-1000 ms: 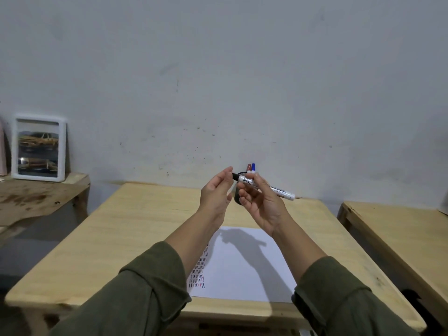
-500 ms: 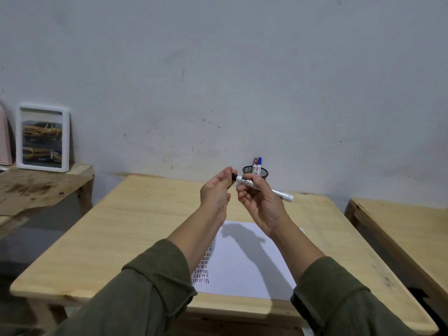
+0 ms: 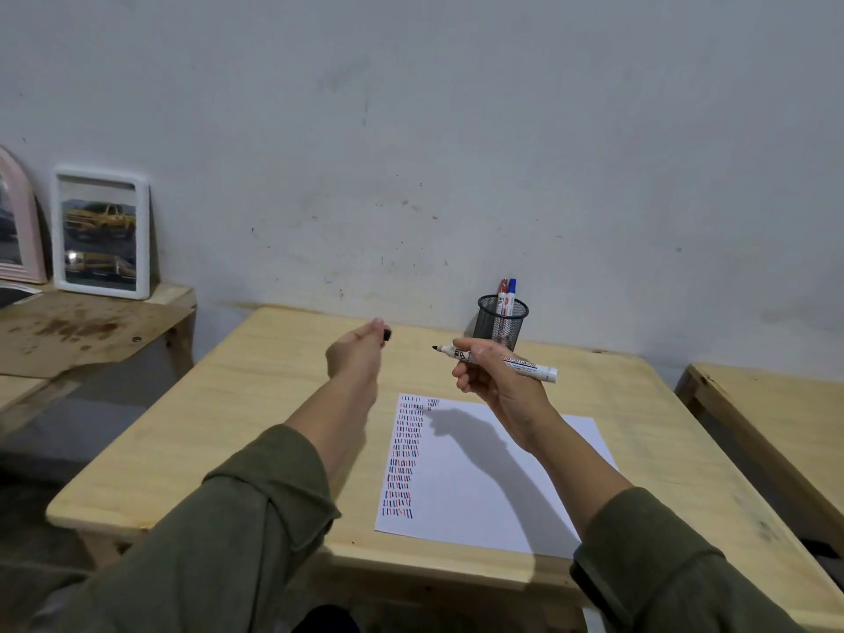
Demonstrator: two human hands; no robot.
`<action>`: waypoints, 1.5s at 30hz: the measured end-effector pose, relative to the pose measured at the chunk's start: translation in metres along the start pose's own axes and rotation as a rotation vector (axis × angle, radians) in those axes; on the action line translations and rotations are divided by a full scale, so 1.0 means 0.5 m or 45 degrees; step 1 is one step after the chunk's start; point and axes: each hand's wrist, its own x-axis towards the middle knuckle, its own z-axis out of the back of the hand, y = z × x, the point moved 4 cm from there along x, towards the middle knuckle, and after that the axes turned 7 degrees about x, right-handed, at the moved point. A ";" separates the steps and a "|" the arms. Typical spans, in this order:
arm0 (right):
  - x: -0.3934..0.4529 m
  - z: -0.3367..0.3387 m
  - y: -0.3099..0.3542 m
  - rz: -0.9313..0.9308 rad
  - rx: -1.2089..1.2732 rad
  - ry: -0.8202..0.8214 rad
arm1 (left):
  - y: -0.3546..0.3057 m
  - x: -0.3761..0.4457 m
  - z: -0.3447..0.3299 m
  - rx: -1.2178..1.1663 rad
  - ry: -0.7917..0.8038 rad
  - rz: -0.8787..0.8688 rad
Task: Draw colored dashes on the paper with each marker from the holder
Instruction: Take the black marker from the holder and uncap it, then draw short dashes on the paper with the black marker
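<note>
Right hand (image 3: 498,381) grips the uncapped black marker (image 3: 498,359) above the paper (image 3: 498,495) at the table's near edge; left hand (image 3: 358,354) pinches its cap (image 3: 386,333). Exposed, the tip could smudge finished dashes.

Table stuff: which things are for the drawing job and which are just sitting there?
For the drawing:
- black marker, uncapped, in the right hand
- its cap, in the left hand
- paper with dashes
- mesh holder with red marker and blue marker

Just sitting there:
- white photo frame
- pink frame
- side tables
</note>
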 end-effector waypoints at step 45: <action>0.039 0.094 -0.152 -0.294 -0.024 -0.555 | 0.170 -0.035 0.069 1.637 0.076 -0.571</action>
